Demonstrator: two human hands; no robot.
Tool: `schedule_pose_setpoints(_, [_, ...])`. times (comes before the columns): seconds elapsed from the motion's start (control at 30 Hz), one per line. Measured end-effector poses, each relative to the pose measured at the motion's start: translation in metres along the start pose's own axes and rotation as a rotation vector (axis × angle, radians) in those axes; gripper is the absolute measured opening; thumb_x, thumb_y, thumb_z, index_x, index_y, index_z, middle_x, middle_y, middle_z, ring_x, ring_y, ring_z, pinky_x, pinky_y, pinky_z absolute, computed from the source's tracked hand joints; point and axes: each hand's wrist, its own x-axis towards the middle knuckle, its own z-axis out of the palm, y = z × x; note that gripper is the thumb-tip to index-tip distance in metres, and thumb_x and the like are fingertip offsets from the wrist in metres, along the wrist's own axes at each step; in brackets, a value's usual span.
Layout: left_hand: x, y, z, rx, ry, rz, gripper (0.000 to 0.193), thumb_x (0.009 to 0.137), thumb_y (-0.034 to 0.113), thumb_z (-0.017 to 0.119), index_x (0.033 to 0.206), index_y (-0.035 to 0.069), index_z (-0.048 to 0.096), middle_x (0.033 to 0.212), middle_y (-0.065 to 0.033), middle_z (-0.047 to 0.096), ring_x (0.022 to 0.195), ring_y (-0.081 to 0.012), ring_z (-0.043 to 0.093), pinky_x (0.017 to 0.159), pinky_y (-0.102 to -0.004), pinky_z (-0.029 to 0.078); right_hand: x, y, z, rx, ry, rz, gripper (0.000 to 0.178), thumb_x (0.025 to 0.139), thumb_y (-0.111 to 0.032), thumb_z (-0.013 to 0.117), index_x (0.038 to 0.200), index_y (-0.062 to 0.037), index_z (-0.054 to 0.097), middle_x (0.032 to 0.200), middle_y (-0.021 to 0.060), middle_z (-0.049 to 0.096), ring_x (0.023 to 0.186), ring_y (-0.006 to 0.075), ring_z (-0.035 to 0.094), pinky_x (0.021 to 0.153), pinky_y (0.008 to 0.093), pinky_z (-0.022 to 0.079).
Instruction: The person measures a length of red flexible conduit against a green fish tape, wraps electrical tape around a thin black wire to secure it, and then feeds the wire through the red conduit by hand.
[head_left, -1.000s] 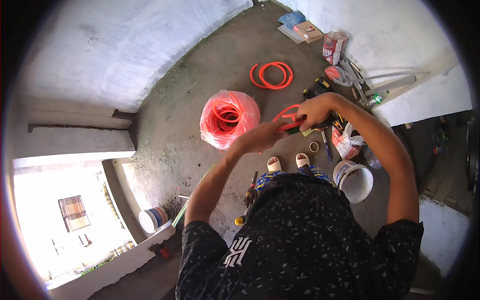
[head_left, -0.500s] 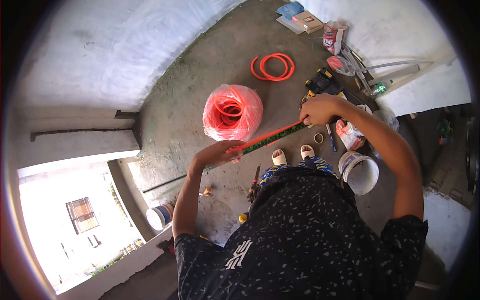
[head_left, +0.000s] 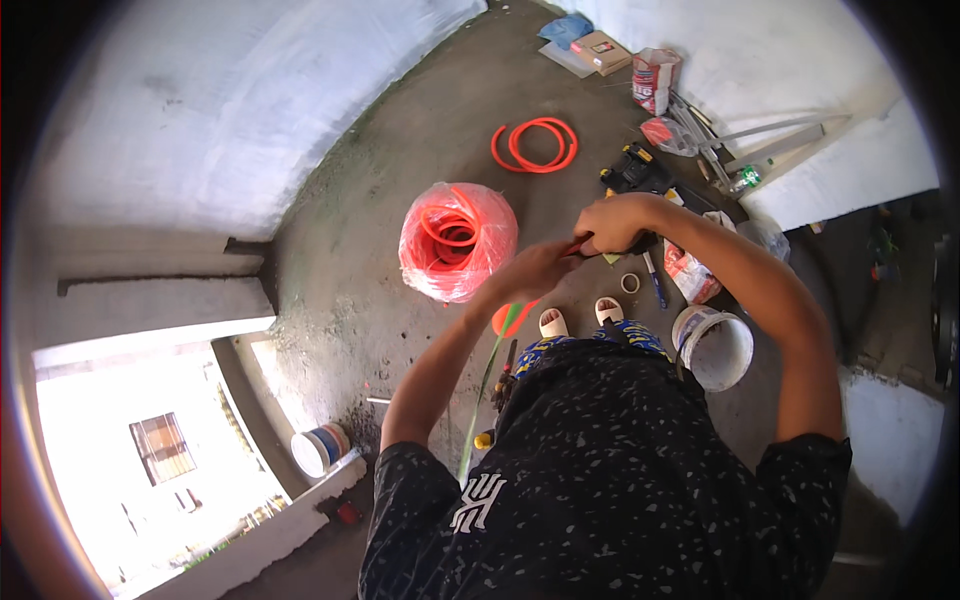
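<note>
While the left hand (head_left: 540,268) and the right hand (head_left: 615,222) meet in front of the body, above the floor (head_left: 350,260), a loop of red tube (head_left: 500,322) hangs just under the left hand. A long green strip (head_left: 511,322) goes down from the same place and crosses this loop. The grip of the left hand is curled closed around the tube; the grip of the right hand seems to pinch it too, although the fingers hide much of this spot. I judge that the step in hand is to handle a length of the tube together with the strip. The next move, in my opinion, calls for a firm hold with one hand, so that the other can change its place along the tube without twisting the strip. Beyond the hands, a loose red coil (head_left: 540,169) and a wrapped red roll (head_left: 487,235) lie on the floor.
</note>
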Motion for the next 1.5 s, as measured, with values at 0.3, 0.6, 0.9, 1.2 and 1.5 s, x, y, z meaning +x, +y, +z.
schedule_pose_setpoints(0.3, [-0.091,-0.039,-0.062,-0.039,-0.187,-0.079,0.038,0.097,0.024,0.05,0.128,0.002,0.05,0.096,-0.0118,0.063,0.09,-0.0148,0.06,0.079,-0.0285,0.048,-0.022,0.046,0.027,0.219,-0.252,-0.241,0.043,0.093,-0.03,0.053,0.121,0.0021,0.055,0.105,0.0133,0.066,0.097,0.0255,0.062,0.083,0.0366,0.047])
schedule_pose_setpoints(0.6, [-0.086,-0.061,-0.059,-0.113,-0.403,-0.131,0.044,0.093,0.028,0.058,0.128,0.002,0.051,0.108,-0.0117,0.064,0.099,-0.0201,0.06,0.086,-0.0347,0.047,-0.018,0.015,0.018,-0.056,-0.005,-0.043,0.025,0.084,-0.021,0.054,0.099,-0.0075,0.068,0.085,0.0135,0.068,0.077,0.0296,0.064,0.07,0.0422,0.048])
schedule_pose_setpoints(0.9, [-0.002,-0.025,0.008,-0.328,-0.268,0.057,0.047,0.095,0.03,0.054,0.129,0.0,0.042,0.103,-0.0085,0.062,0.095,-0.0174,0.059,0.087,-0.0334,0.047,-0.006,-0.012,-0.003,-0.34,-0.024,0.072,0.025,0.079,-0.026,0.056,0.099,-0.0181,0.07,0.093,0.011,0.069,0.089,0.033,0.065,0.075,0.0445,0.05])
schedule_pose_setpoints(1.2, [-0.031,0.002,-0.009,-0.053,-0.06,-0.065,0.032,0.097,0.022,0.046,0.12,0.001,0.052,0.082,-0.0114,0.059,0.077,-0.0187,0.057,0.072,-0.0341,0.045,-0.006,0.035,0.002,0.292,-0.475,-0.051,0.034,0.092,-0.032,0.056,0.102,0.0004,0.062,0.09,0.0059,0.065,0.068,0.0174,0.067,0.062,0.0319,0.051])
schedule_pose_setpoints(1.5, [-0.069,-0.022,-0.028,-0.032,-0.103,0.0,0.033,0.096,0.02,0.049,0.125,0.004,0.054,0.08,-0.0024,0.051,0.074,-0.013,0.049,0.069,-0.03,0.044,-0.013,0.043,0.034,0.354,-0.256,-0.011,0.032,0.087,-0.024,0.057,0.11,-0.0017,0.064,0.089,0.0072,0.069,0.081,0.018,0.065,0.071,0.0341,0.05])
